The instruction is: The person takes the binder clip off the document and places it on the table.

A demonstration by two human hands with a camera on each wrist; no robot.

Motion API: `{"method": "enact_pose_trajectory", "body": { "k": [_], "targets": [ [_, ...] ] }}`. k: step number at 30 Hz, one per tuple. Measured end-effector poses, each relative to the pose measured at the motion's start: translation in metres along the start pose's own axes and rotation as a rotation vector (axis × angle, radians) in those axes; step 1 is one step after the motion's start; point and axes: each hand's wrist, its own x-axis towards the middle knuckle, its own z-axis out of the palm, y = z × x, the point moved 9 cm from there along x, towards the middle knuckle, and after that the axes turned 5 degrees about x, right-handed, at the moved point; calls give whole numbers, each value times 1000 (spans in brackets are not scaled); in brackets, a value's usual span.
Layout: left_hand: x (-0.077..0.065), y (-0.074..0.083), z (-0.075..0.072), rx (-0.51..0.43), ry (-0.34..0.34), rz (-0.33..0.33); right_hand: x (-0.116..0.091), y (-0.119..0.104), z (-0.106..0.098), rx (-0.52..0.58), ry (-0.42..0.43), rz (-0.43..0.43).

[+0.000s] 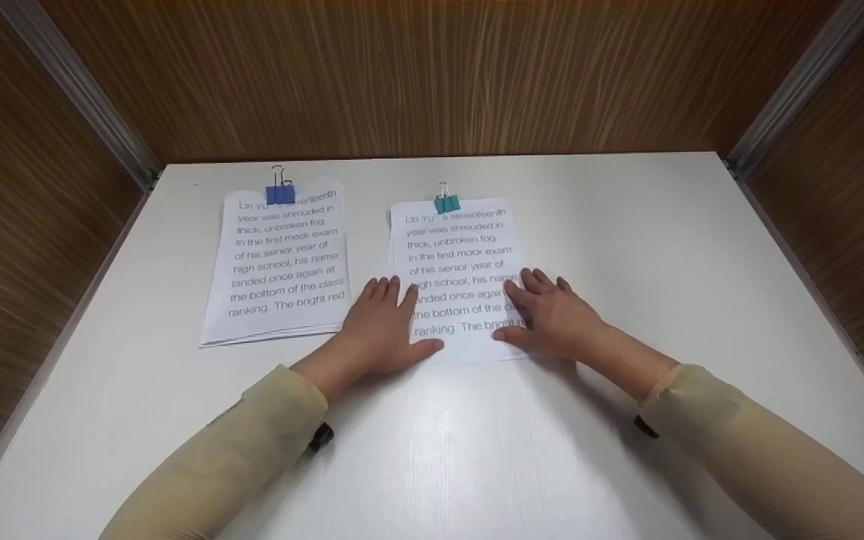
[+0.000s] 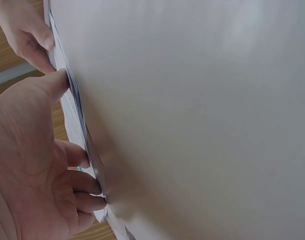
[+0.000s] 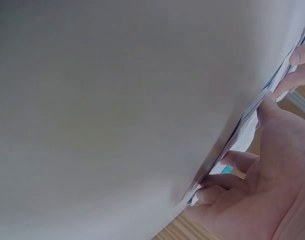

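Note:
A stack of printed paper sheets [image 1: 454,255] lies in the middle of the table, with a teal binder clip [image 1: 447,203] on its far edge. At the stack's left edge rests my left hand [image 1: 381,330], its thumb on the lower margin and fingers pointing away from me. My right hand [image 1: 556,315] lies along the right edge, thumb and index finger over the ends of the printed lines. In the left wrist view the left hand [image 2: 40,160] has its fingertips right at the sheets' edge. The right wrist view shows the right hand [image 3: 262,175] placed likewise.
To the left lies a second stack of printed sheets [image 1: 286,259], held at its far edge by a blue binder clip [image 1: 280,195]. Its lower sheets are slightly fanned. The white table [image 1: 432,450] is bordered by wood-grain panels [image 1: 432,82] at the back and sides.

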Motion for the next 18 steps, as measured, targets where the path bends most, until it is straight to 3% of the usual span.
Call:
{"method": "enact_pose_trajectory", "body": {
  "k": [18],
  "targets": [
    [-14,27,6,15,10,36,-39,0,3,2,76,-31]
  ]
}}
